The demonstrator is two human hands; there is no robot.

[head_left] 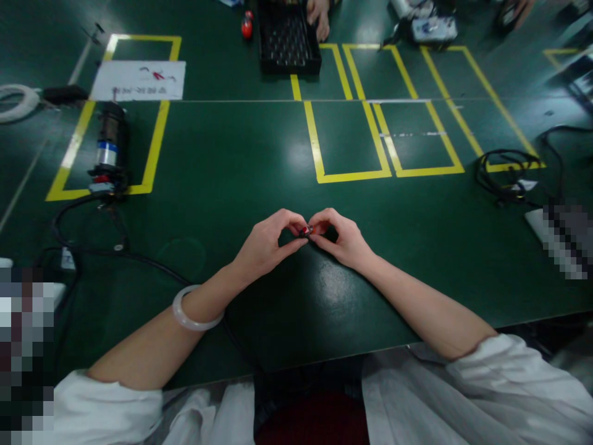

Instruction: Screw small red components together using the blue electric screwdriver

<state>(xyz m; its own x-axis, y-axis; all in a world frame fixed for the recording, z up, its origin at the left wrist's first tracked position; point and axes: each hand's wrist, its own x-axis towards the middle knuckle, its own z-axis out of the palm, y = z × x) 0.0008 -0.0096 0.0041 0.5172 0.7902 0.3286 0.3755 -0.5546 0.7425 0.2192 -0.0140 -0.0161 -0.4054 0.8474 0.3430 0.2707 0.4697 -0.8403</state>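
a small part, red, white and dark, is held just above or on the green desk, near its front edge; which of the two i cannot tell. the left hand has its grip closed on the part, thumb and fingers pinching it from the left. the right hand pinches it from the other side, its grip closed too, so the fingertips of both hands meet around it. the part is too small to make out its shape. a pale, translucent bangle circles the left wrist.

to the left, a black cylindrical tool with a blue and silver band lies inside a yellow tape outline, below a white paper sign. across the desk, a person's hand touches a black plastic tray, with a small red and black object just beside it. a coiled black cable lies on the right.
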